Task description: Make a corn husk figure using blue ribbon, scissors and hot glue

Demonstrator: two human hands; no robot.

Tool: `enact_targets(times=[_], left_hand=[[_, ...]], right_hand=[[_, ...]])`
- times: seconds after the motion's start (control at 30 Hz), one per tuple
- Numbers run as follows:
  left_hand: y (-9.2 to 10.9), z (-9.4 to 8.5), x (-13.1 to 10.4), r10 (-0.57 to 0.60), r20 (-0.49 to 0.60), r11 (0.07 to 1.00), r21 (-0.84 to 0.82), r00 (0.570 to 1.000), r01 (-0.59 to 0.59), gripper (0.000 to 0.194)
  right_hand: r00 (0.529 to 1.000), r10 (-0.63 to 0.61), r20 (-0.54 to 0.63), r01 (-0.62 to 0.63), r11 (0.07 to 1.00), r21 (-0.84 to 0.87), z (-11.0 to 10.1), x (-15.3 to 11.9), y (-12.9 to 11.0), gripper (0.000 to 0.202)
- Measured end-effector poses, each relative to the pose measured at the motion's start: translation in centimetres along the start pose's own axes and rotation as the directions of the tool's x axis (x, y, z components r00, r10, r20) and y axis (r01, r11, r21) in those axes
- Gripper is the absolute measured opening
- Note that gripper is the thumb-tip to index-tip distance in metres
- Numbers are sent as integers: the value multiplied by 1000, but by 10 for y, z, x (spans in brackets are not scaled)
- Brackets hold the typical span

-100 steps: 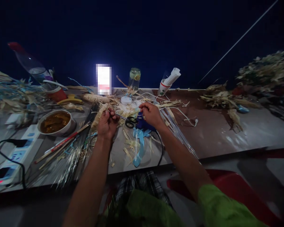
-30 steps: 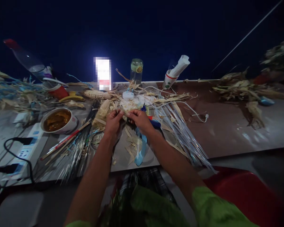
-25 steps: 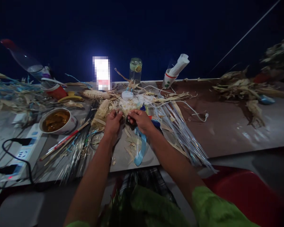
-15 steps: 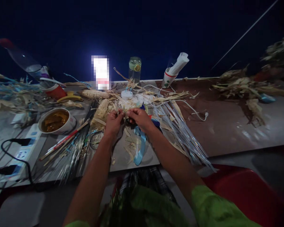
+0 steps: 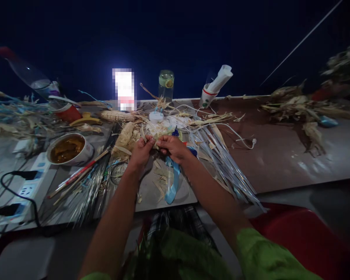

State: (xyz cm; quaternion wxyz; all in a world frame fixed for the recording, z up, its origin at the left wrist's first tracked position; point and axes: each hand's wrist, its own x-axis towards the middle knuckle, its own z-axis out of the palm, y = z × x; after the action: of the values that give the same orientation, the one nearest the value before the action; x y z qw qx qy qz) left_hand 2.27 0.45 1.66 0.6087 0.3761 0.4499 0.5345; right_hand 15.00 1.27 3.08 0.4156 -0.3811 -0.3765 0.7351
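Observation:
Near the middle of the table, my left hand pinches a small piece of pale corn husk. Close on its right, my right hand has its fingertips pressed together on the same piece. The fingers hide much of the husk. A corn cob lies just left of my left hand, and another cob is behind it. Below my right hand hangs a loop of light blue ribbon among husk scraps.
A bowl of brown liquid, a power strip and thin wires are on the left. Clear strips lie right of my arm. A lit phone, a bottle and a paper cup stand behind.
Both hands have turned and shifted slightly, staying close together at the husk. A strip of husk now stands up more clearly above my left hand.

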Motion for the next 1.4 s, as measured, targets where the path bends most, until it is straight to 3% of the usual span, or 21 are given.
enact_targets(times=[0.6,0.67,0.77,0.83,0.9,1.07,1.27,1.4], left_hand=[[5,2,-6,-54,90,986,-152,994,67,37],[5,-3,-3,-46,87,980,-188,995,62,36],[8,-12,4,3,22,961,-277,1000,3,36],[8,-13,6,-6,-45,972,-234,999,-5,34],[6,-9,7,3,-133,985,-168,991,-26,31],[-1,2,4,87,-108,996,-22,990,-90,24],[-4,-2,7,144,-158,979,166,977,-117,18],[-1,0,4,135,-168,978,178,977,-105,15]], right_hand=[[987,33,160,-63,981,184,-6,0,5,34],[974,-22,224,-29,975,222,-7,-7,-1,32],[927,-227,298,112,926,360,-12,-16,-15,32],[922,-308,236,185,884,428,-17,-17,-22,29],[940,-287,187,191,892,409,-21,-15,-25,25],[965,-256,52,235,939,251,-20,-8,-19,24],[962,-264,-74,272,951,150,-17,1,-11,22],[957,-266,-115,278,955,107,-16,3,-9,22]])
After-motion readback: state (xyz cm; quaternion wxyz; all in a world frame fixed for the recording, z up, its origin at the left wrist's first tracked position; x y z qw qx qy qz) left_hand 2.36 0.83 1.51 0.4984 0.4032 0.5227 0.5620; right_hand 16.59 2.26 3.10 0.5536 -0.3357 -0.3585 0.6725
